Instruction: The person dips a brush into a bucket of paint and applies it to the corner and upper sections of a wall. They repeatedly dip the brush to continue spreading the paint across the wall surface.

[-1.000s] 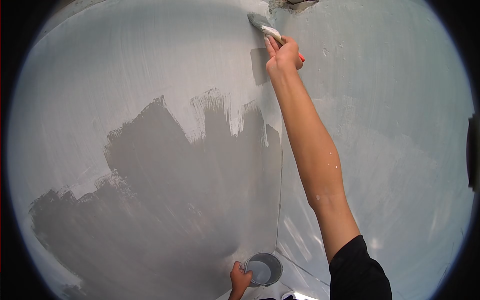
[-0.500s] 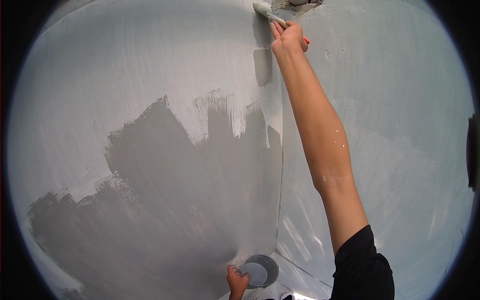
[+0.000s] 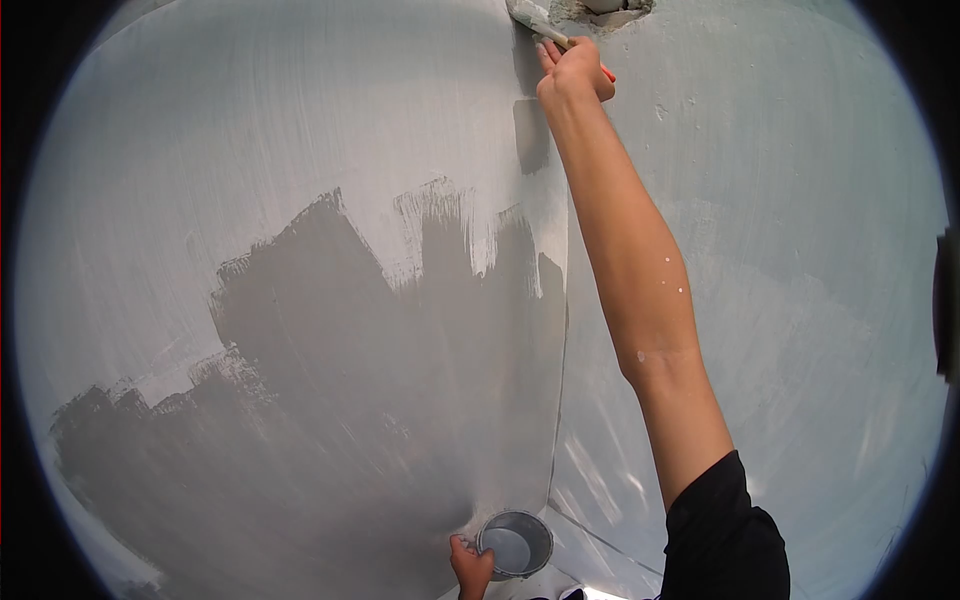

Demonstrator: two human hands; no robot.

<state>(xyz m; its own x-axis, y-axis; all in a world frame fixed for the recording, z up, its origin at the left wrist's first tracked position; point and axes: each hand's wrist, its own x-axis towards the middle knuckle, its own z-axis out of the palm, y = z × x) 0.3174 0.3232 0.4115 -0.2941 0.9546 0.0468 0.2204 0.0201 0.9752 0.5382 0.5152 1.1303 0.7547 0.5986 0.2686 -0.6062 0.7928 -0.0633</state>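
Observation:
High up at the wall corner, my right hand (image 3: 578,72) grips a paintbrush (image 3: 535,18) with a red-tipped handle. Its bristles touch the wall (image 3: 300,130) near the top edge of the view, beside dark wet-looking strokes. Low in the view, my left hand (image 3: 470,565) is closed on the rim of a small bucket (image 3: 543,545). Pale, whitish liquid (image 3: 506,548) lies inside it. A broad darker grey coated patch (image 3: 330,380) with ragged brushed edges covers the lower part of the left wall.
The right wall (image 3: 790,200) meets the left one at a vertical corner line. A rough broken hole (image 3: 605,15) opens at the top, just right of the brush. A dark object (image 3: 945,305) shows at the far right edge.
The brush and my right hand have shifted slightly upward and left against the wall. The view has moved a little. My left hand still holds the bucket.

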